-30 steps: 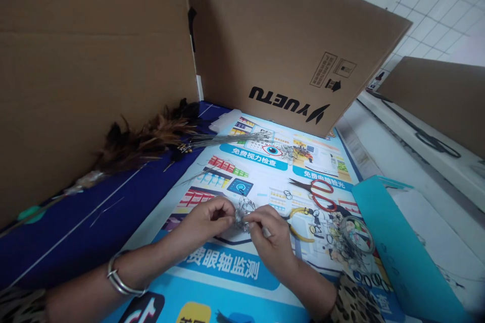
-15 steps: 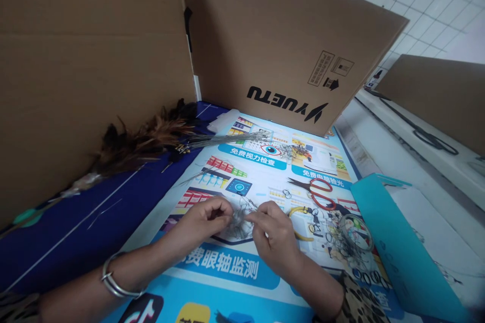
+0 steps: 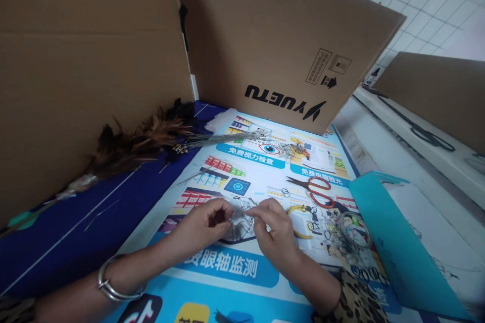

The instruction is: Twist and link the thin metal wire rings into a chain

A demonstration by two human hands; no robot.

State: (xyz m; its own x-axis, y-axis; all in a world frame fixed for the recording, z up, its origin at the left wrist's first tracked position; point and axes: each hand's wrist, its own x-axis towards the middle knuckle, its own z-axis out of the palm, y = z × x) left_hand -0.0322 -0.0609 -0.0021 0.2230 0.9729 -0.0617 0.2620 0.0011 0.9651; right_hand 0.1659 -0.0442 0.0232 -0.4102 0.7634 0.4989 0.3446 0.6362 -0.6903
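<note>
My left hand (image 3: 212,219) is closed in a pinch at the left side of a small tangle of thin wire (image 3: 238,232) on the printed sheet. Opposite it, my right hand (image 3: 275,229) is closed too, its thumb and index finger together at the tangle's right edge. What each set of fingertips holds is too fine to make out. Just beyond the fingers lie a few small dark-and-silver wire pieces (image 3: 246,202). Red-handled scissors (image 3: 318,192) rest past my right hand, and yellow-handled pliers (image 3: 299,234) lie partly hidden beside it.
To the right are a clear round roll (image 3: 355,229), black rings (image 3: 369,273) and a teal box (image 3: 401,247). A bundle of thin wires (image 3: 231,137) lies further back. Brown feathers (image 3: 132,139) line the left. Cardboard panels (image 3: 280,35) stand behind.
The fingertips have shifted slightly at the wire tangle, and the right index finger now points straighter toward the left. The whole view has moved a little; other things lie unchanged.
</note>
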